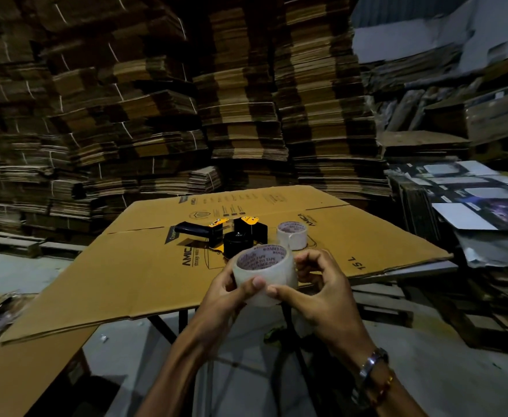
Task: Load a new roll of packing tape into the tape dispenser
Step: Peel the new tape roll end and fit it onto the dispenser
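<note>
Closest in, both hands are wrapped round the new tape roll (264, 273), held up off the near edge of the cardboard sheet (132, 284): left hand (227, 288) curled on one side, right hand (318, 288) on the other, thumbs on the slick outer face. It's probably light and stiff, so grip the rim or core. Further back, mid-sheet, sits the tape dispenser (225, 234), with a thinner roll (291, 234) just beside it.

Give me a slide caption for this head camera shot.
Both hands, left and right, grip a clear tape roll above the dispenser on flattened cardboard.
</note>
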The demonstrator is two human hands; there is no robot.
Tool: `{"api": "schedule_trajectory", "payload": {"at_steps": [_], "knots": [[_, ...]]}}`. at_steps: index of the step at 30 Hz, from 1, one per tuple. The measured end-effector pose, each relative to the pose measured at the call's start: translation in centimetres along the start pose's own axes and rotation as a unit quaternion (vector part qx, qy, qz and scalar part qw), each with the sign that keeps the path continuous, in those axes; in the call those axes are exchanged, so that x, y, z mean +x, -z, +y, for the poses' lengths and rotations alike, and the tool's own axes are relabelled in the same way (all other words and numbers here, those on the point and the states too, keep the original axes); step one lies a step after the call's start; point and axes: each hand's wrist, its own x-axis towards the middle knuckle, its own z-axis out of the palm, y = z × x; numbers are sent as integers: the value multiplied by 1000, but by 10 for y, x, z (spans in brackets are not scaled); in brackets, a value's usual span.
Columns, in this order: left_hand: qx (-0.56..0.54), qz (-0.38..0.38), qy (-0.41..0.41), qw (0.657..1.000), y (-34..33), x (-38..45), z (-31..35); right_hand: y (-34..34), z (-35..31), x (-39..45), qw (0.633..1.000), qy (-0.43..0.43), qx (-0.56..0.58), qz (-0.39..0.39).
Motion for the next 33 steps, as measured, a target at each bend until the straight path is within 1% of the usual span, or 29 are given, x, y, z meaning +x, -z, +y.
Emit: {"api": "schedule_trajectory", "payload": {"at_steps": [2, 4, 6, 8, 10, 11, 13, 15, 17, 19, 21, 23, 25, 27, 29, 30, 33], "knots": [[8, 4, -4, 1000, -1, 0, -1, -3, 1, -5, 999, 32, -23, 17], [21, 10, -10, 1000, -1, 0, -2, -3, 3, -6, 999, 31, -18, 8], [16, 3, -9, 1000, 1, -1, -3, 1, 5, -3, 999, -12, 13, -30], [4, -16, 3, 1000, 4, -1, -1, 7, 4, 2, 992, -76, 59, -77], [-4, -40, 20, 999, 6, -1, 3, 13, 3, 6, 981, -123, 106, -104], [-11, -52, 27, 998, 8, -1, 5, 14, 2, 7, 977, -133, 126, -110], [-17, -79, 39, 996, 12, -1, 10, 15, 1, 6, 975, -131, 143, -106], [-17, -101, 42, 994, 13, 0, 13, 12, 2, 3, 981, -118, 133, -80], [-29, -104, 44, 993, 14, 0, 13, 8, 2, -1, 985, -107, 120, -60], [-56, -100, 52, 992, 14, -3, 10, 6, 1, -3, 988, -94, 108, -57], [-96, -104, 59, 988, 13, -6, 8, 5, 0, -4, 988, -97, 105, -66], [-124, -124, 55, 983, 13, -8, 7, 3, -2, -3, 984, -118, 107, -86], [-148, -147, 50, 977, 14, -9, 6, 1, -2, -4, 977, -135, 107, -124], [-193, -155, 65, 967, 17, -8, 4, -4, -4, -8, 969, -140, 124, -164], [-214, -141, 64, 964, 16, -10, 3, -9, -6, -12, 964, -130, 156, -173], [-205, -126, 60, 969, 15, -12, 3, -10, -6, -12, 965, -119, 163, -167], [-92, -50, 24, 994, 5, -16, 6, -10, -6, -10, 976, -90, 151, -128]]}}
